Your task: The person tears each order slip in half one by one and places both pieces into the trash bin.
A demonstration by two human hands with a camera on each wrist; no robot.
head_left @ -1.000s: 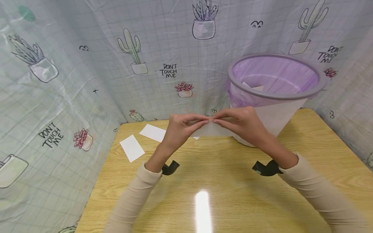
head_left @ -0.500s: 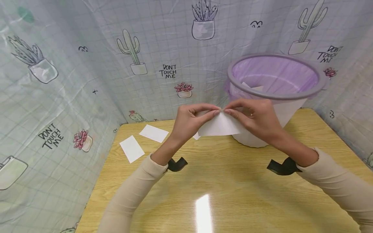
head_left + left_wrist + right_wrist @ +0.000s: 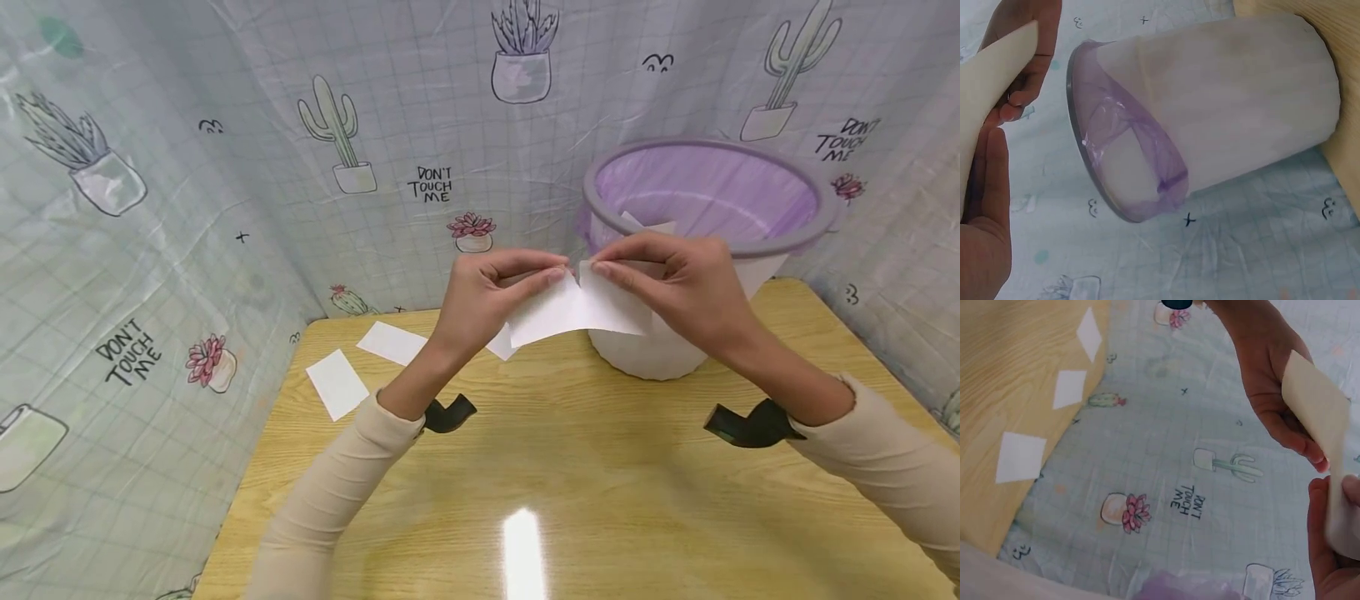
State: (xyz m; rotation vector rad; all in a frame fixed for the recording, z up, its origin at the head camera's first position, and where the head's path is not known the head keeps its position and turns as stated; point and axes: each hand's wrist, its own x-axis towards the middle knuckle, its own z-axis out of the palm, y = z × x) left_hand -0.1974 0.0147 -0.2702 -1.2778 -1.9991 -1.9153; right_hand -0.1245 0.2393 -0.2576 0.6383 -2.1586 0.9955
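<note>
A white sheet of paper (image 3: 581, 308) hangs between the two hands, with a short tear running down from its top edge. My left hand (image 3: 487, 296) pinches it between thumb and fingers just left of the tear. On the other side of the tear, my right hand (image 3: 675, 275) pinches the paper the same way. In the left wrist view the paper (image 3: 991, 81) curves in front of the fingers. From the right wrist, the paper (image 3: 1316, 400) bends across both hands, above table height.
A white bin (image 3: 645, 354) with a purple liner (image 3: 712, 183) stands behind the right hand, holding some paper pieces (image 3: 630, 220). White paper pieces lie at the table's back left, including one card (image 3: 337, 384) and another (image 3: 392, 342). A patterned curtain (image 3: 262, 208) hangs around the table.
The hands have shifted right and up and drawn slightly apart. A tear has opened in the paper's top edge between them, and more of the sheet shows.
</note>
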